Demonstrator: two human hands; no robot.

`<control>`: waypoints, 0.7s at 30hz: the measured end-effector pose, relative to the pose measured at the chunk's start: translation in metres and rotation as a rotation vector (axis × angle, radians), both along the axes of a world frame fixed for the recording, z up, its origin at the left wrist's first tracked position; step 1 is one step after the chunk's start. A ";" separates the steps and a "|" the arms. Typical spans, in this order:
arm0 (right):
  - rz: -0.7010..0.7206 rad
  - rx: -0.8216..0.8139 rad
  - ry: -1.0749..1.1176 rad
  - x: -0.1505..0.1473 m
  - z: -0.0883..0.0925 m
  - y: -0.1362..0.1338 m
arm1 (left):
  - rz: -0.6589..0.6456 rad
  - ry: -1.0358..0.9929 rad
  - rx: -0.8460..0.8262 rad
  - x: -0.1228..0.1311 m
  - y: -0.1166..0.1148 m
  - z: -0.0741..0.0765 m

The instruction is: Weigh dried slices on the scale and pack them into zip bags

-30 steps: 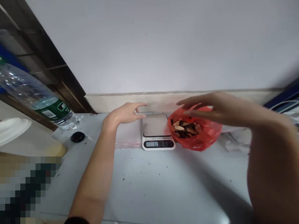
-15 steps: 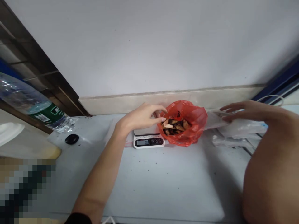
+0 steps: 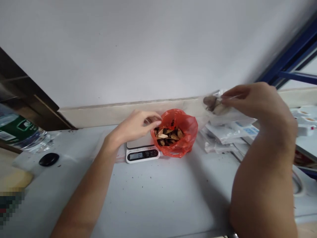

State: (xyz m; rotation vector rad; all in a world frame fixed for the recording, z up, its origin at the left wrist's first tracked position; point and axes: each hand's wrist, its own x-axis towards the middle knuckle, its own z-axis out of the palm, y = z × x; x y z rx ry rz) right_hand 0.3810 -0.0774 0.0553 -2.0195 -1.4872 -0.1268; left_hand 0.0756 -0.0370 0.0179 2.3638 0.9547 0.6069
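My left hand [image 3: 137,127] is at the left rim of a red plastic bag [image 3: 188,132], thumb and forefinger drawn together on its edge. The bag stands open, with dried brown slices [image 3: 170,136] inside. It sits beside a small white digital scale [image 3: 143,155] and overlaps its right side; the display seems to read 0.9. Up to the right, my right hand [image 3: 255,99] pinches a clear plastic bag [image 3: 220,114] holding brown lumps. That bag is raised above a pile of other clear bags. My right fingertips are partly hidden by the hand.
Several clear plastic bags [image 3: 228,134] lie on the right of the white table [image 3: 158,205]. At the left are a black oval object [image 3: 49,159] and a large water bottle [image 3: 22,129] with a green label. A wall runs behind, and a blue frame [image 3: 292,56] stands at right.
My right hand has lifted a clear bag with brown lumps from the pile. My left hand stays at the red bag's rim. The view has shifted to the right.
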 end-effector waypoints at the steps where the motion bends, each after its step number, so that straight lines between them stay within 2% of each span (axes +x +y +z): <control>1: -0.066 0.025 0.062 -0.008 0.005 -0.003 | 0.032 -0.038 0.013 0.000 0.001 0.000; 2: -0.089 0.064 0.112 -0.016 0.009 -0.005 | 0.063 -0.079 0.025 0.000 0.001 0.000; 4: 0.025 0.151 0.192 -0.029 0.013 -0.007 | 0.116 -0.169 0.031 0.000 0.003 -0.001; 7: 0.439 0.202 0.263 -0.045 0.013 -0.005 | 0.162 -0.317 -0.051 0.000 0.004 -0.002; 10: 0.840 0.052 0.272 -0.061 0.008 0.002 | 0.135 -0.421 -0.218 0.002 0.002 -0.001; 12: 0.979 -0.036 0.267 -0.073 0.003 0.007 | 0.099 -0.434 -0.294 0.002 0.001 0.000; 14: 0.988 -0.034 0.259 -0.080 -0.001 0.012 | 0.104 -0.450 -0.310 0.000 0.002 0.000; 17: 0.787 -0.016 0.240 -0.081 -0.007 0.020 | 0.196 -0.524 -0.276 -0.009 0.006 0.000; 19: 0.670 -0.113 0.262 -0.076 -0.009 0.023 | 0.255 -0.580 -0.257 -0.016 0.010 0.002; 21: 0.701 -0.255 0.345 -0.070 -0.010 0.025 | 0.302 -0.639 -0.255 -0.021 0.012 0.003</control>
